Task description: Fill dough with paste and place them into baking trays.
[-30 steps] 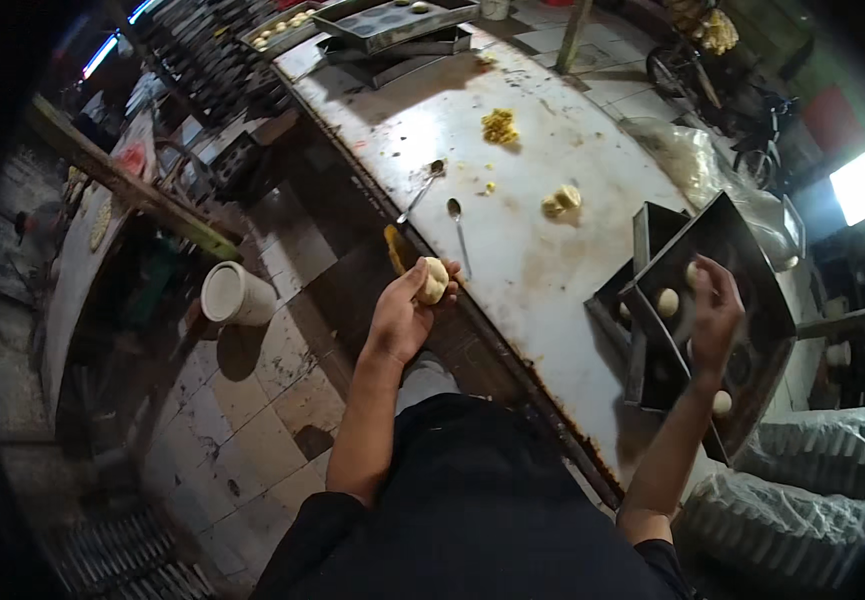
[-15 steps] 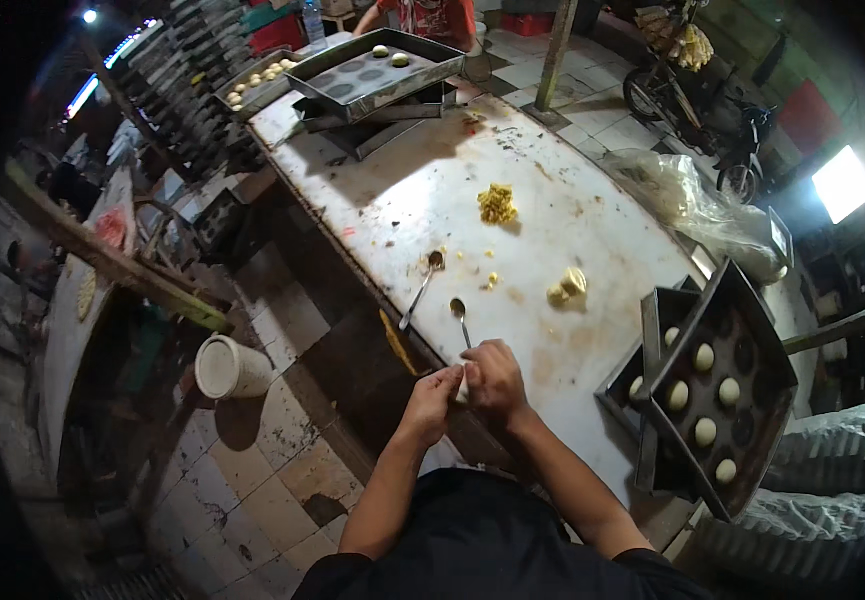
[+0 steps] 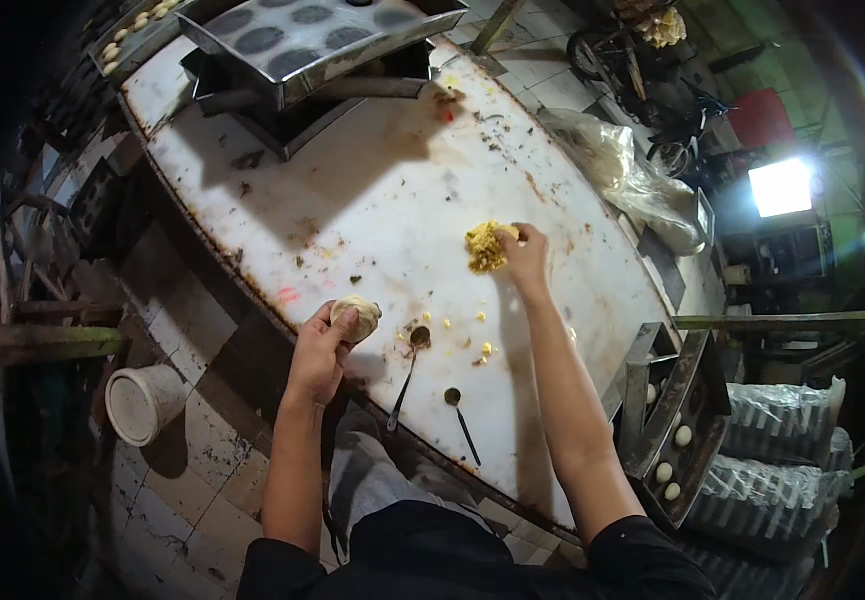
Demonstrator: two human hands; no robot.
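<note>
While my left hand (image 3: 322, 356) grips dough (image 3: 360, 312), my right hand (image 3: 528, 260) touches yellow crumble (image 3: 482, 247), grip unclear. Balls (image 3: 663, 472) already sit in the tray (image 3: 700, 395); this dough isn't there yet.

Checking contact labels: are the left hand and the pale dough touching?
Touching: the head view shows the left hand holding the pale dough, fingers against its surface.

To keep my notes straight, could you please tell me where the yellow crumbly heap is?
In the head view, the yellow crumbly heap lies on the white tabletop, slightly right of and above centre, at the right hand.
</note>
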